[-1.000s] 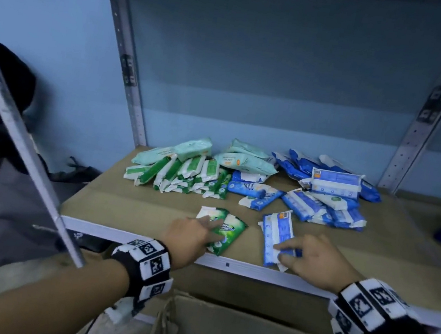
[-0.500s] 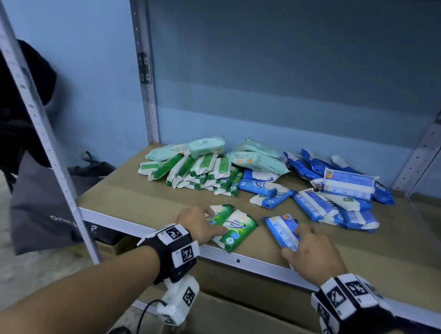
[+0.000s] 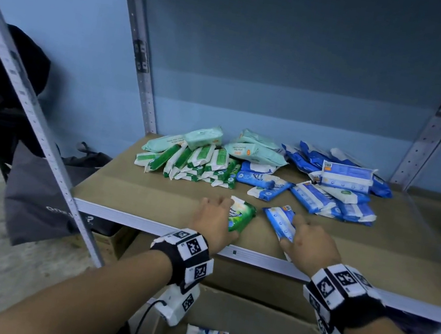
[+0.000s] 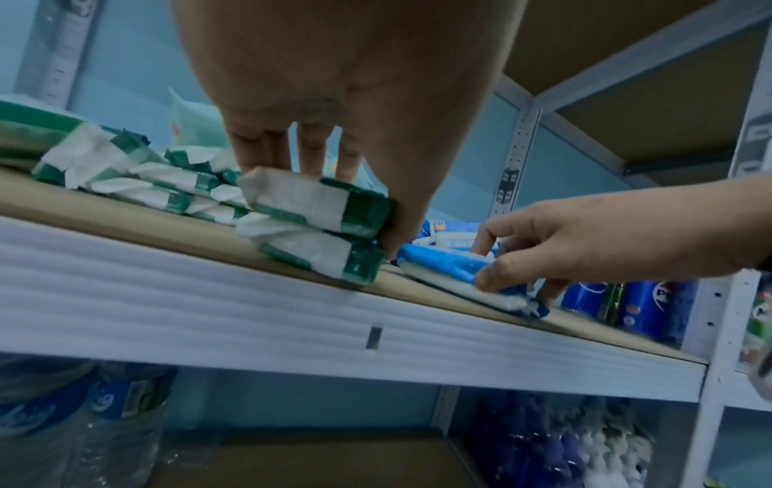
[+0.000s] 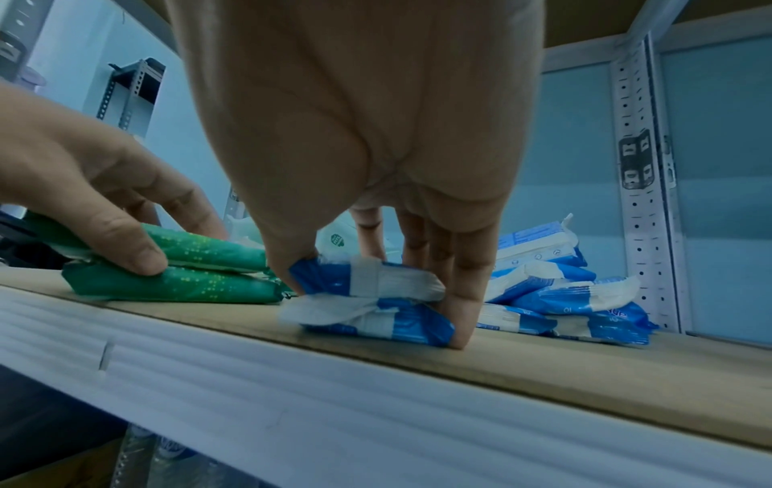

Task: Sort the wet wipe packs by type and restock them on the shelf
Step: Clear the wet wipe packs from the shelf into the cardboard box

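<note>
Green packs (image 3: 240,216) pinched in left hand (image 3: 211,223), blue packs (image 3: 279,223) in right hand (image 3: 309,243) at shelf (image 3: 147,221) front — sorted piles behind, box (image 3: 247,315) still part-full.

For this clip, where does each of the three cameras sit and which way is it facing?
Head: above, facing forward and down at the shelf; both forearms show, left hand on green packs, right hand on blue packs.
Left wrist: below the palm, at shelf-edge height, looking along the fingers; the right hand shows too.
Right wrist: the same low angle; the left hand shows at left.
Shared: both wrist views show both small stacks.
</note>
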`<state>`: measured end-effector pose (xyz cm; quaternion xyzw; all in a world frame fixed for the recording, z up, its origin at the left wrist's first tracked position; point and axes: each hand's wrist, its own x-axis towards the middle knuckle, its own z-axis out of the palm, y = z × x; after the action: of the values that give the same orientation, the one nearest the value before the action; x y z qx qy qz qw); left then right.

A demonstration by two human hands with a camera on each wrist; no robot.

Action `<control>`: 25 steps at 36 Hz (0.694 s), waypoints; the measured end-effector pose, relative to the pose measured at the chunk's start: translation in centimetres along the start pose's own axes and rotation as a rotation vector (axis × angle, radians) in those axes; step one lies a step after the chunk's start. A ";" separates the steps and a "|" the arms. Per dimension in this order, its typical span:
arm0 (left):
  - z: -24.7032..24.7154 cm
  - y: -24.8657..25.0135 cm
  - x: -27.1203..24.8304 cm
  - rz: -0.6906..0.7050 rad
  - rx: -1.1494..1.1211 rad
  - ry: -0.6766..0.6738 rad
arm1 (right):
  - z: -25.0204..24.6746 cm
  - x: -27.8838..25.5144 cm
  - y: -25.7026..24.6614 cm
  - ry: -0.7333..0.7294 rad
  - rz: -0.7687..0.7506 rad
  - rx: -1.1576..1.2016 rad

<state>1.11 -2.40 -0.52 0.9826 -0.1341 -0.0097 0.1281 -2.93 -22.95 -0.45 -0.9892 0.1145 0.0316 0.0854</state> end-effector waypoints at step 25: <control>-2.0 -1.0 1.0 0.021 0.080 -0.203 | -0.2 0.6 0.3 -0.129 -0.073 -0.150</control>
<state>2.40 -1.25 1.14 0.9794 -0.1569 -0.1025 0.0747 -2.41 -23.41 -0.36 -0.9923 0.0703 0.1004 0.0196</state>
